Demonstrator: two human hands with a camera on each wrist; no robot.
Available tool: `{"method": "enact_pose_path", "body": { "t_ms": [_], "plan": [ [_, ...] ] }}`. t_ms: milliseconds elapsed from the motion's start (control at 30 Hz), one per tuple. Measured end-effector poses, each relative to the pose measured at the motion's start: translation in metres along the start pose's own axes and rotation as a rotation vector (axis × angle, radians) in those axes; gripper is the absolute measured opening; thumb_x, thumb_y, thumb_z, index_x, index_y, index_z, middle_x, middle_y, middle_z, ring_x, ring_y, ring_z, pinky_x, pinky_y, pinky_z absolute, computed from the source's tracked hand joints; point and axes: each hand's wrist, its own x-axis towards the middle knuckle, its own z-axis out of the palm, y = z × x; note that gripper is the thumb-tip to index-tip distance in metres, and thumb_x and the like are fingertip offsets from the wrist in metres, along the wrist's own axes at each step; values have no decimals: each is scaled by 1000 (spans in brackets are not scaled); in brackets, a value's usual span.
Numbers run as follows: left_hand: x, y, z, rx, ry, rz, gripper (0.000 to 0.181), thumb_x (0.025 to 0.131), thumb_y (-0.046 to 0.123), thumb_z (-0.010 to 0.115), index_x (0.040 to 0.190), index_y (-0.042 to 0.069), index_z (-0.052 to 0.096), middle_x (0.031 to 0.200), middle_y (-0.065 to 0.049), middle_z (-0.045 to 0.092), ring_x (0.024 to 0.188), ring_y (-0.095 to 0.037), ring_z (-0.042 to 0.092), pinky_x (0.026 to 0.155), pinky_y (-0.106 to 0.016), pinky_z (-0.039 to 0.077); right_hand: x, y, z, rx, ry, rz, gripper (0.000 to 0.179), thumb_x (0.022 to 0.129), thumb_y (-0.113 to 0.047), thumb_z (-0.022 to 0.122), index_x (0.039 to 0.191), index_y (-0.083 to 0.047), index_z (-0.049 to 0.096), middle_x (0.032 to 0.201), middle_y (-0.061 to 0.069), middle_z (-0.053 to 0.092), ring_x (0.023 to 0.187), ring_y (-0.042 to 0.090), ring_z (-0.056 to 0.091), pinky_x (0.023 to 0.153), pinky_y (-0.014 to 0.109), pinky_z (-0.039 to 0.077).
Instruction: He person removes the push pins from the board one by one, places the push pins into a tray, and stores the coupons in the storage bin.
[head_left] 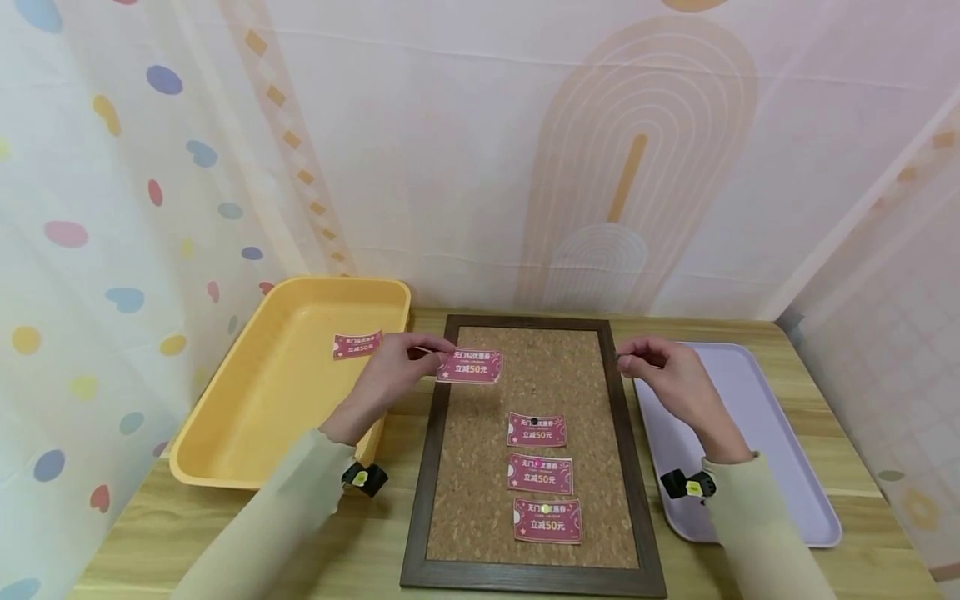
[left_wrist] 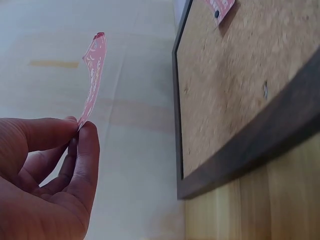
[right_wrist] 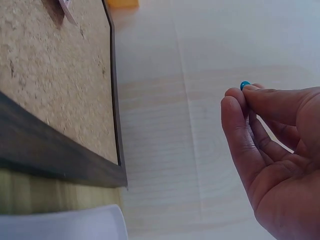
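My left hand [head_left: 390, 375] pinches a pink paper coupon [head_left: 478, 367] by its left edge, above the upper left of the framed cork board [head_left: 472, 483]. In the left wrist view that coupon [left_wrist: 93, 82] stands up, slightly curved, between thumb and fingertips. Right of the board, my right hand [head_left: 671, 379] pinches a small pushpin; its blue head [right_wrist: 245, 85] shows in the right wrist view, its point hidden by the fingers. Three coupons sit in a column on the cork: the upper one [head_left: 537, 431] with a black pin, the middle [head_left: 540, 475], and the lowest [head_left: 547, 527] with a yellow pin.
On the left stands a yellow tray [head_left: 277, 433] with another coupon [head_left: 357, 345] near its right side. A lilac tray [head_left: 780, 467] lies right of the board, partly under my right arm. A patterned curtain [head_left: 450, 167] hangs behind the wooden table [head_left: 360, 550].
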Motion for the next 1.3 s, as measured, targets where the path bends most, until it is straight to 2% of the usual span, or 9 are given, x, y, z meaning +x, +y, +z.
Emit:
{"method": "enact_pose_path", "body": {
  "t_ms": [233,500,667,833,967,1300],
  "plan": [
    [0,-6,-23,-7,15,-32,23,101,14,63,118,5,77,115,-14,72,91,-24,64,77,-34,52,-6,7,-12,4,24,1,14,101,-9,67,109,1,72,108,16,73,85,3,69,78,21,56],
    [3,-19,-48,-6,31,-49,24,101,10,62,119,1,75,118,-17,71,93,-21,67,78,-28,54,-9,15,-25,-62,22,18,11,100,-6,67,107,1,70,98,11,73,83,2,67,77,22,56],
    [3,-31,-65,-18,25,-66,25,101,8,61,120,-3,73,121,-20,70,92,-18,68,77,-22,54,-9,23,-34,-61,24,13,12,99,-3,67,108,5,69,98,14,73,81,4,68,74,17,54],
    [2,-42,-83,-27,35,-96,27,102,8,61,123,-5,71,124,-23,68,91,-15,68,78,-20,54,-7,34,-41,-23,-1,4,11,99,2,64,108,9,67,97,20,71,80,5,70,76,18,56],
    [2,-52,-94,-34,29,-115,28,102,7,61,125,-7,69,126,-25,66,92,-11,67,80,-21,56,-8,41,-47,-24,-19,24,9,100,3,63,106,8,66,98,23,70,82,3,70,77,19,56],
    [3,-79,-115,-45,-5,-188,32,103,7,60,129,-10,66,128,-24,65,91,-4,67,88,-28,57,-6,62,-55,-122,-29,62,13,100,-2,66,107,9,67,98,18,72,83,1,68,74,17,54]
  ]
}}
